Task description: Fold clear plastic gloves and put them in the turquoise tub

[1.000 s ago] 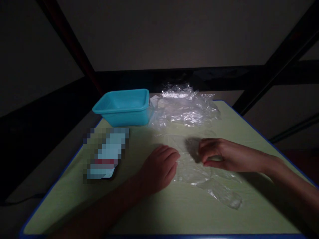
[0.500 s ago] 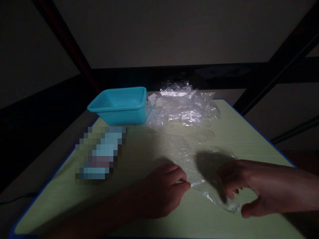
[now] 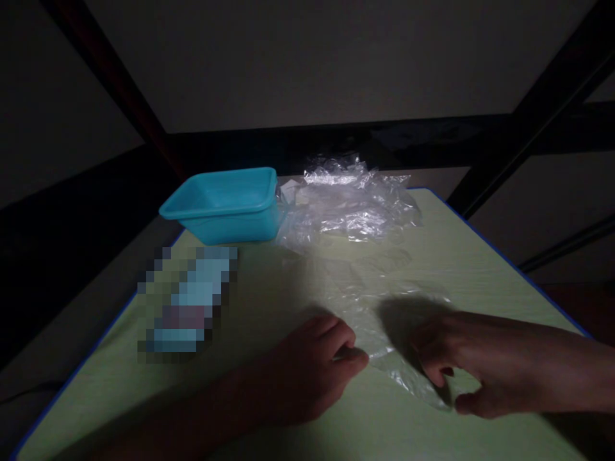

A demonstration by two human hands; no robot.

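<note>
A clear plastic bag (image 3: pixel 384 333) lies flat on the table between my two hands. My left hand (image 3: pixel 319 368) is closed at its left edge, with thumb and forefinger pinching the plastic. On the right, my right hand (image 3: pixel 461 365) rests over the bag's right side, its fingers curled and its thumb apart from them near the bag's lower corner. Behind the bag lies a crumpled heap of clear plastic bags (image 3: pixel 355 205), some of it against the blue bin.
A blue plastic bin (image 3: pixel 230 227) stands at the back left of the pale green table (image 3: pixel 259 294). In front of it lies a pixelated flat object (image 3: pixel 192 307). Dark bars and a wall are beyond the table.
My right hand has shifted slightly left, its thumb still apart from the fingers. My left hand keeps its pinch. The bin and flat object appear a little further left as the view shifts.
</note>
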